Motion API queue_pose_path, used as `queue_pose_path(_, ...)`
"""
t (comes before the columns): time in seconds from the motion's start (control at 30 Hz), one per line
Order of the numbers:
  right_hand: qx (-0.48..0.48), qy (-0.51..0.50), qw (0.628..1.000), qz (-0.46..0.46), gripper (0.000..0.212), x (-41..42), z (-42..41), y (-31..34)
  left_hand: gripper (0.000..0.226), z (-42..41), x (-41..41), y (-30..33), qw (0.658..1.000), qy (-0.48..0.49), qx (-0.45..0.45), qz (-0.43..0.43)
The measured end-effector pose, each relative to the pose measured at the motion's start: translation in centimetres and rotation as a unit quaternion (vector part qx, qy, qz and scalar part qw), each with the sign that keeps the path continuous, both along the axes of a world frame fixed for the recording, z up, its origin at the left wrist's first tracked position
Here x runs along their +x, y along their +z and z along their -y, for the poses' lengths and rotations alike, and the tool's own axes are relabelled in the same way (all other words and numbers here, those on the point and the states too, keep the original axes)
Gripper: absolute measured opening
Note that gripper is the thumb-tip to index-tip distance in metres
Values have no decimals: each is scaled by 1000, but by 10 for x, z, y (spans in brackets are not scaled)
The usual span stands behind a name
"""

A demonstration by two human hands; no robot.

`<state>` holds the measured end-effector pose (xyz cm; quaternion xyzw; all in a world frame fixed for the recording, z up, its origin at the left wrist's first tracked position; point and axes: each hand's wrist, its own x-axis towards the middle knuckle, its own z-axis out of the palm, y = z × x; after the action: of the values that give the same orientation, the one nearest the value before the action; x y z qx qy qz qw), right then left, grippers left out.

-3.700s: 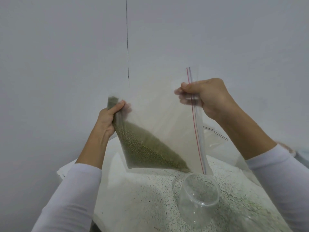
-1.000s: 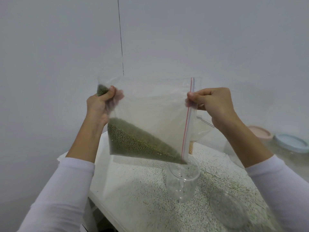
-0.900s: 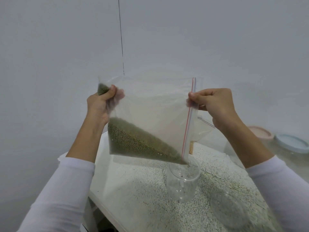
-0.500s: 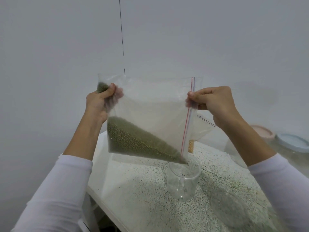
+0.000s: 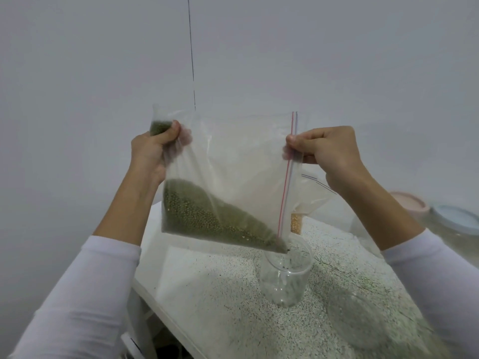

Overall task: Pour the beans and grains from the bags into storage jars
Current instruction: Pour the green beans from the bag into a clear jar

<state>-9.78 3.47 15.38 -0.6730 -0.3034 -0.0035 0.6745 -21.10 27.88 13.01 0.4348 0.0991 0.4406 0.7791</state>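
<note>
I hold a clear zip bag of green beans turned on its side above the speckled table. My left hand grips the bag's upper left corner, where a few beans are trapped. My right hand pinches the red-and-blue zip strip at the right. The beans have slid to the low right corner, which sits just over the mouth of a clear storage jar. A few beans are falling into the jar.
A second clear jar stands near right of the first. Behind my right arm lie another clear bag with yellow grains, and jars with a pink lid and a blue lid. The table's edge runs along the left.
The bag's low corner has settled closer over the jar mouth and beans have begun dropping in. Both hands keep their grips and have barely shifted.
</note>
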Motion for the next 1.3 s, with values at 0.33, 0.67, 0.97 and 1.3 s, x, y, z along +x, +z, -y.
queue_pose_path(0.33,6,-7,1000,2,12,0,-1,4,6,-4,-1,1,1000,-5,-17,22)
queue_pose_path(0.67,2,7,1000,3,10,-1,-6,5,22,-9,1,1,1000,-17,-2,13)
queue_pose_path(0.97,14,3,1000,-3,10,-1,-10,4,3,-12,3,2,999,-24,-22,32)
queue_pose_path(1.3,16,5,1000,-7,10,0,-13,8,3,-21,4,4,996,-48,-44,55)
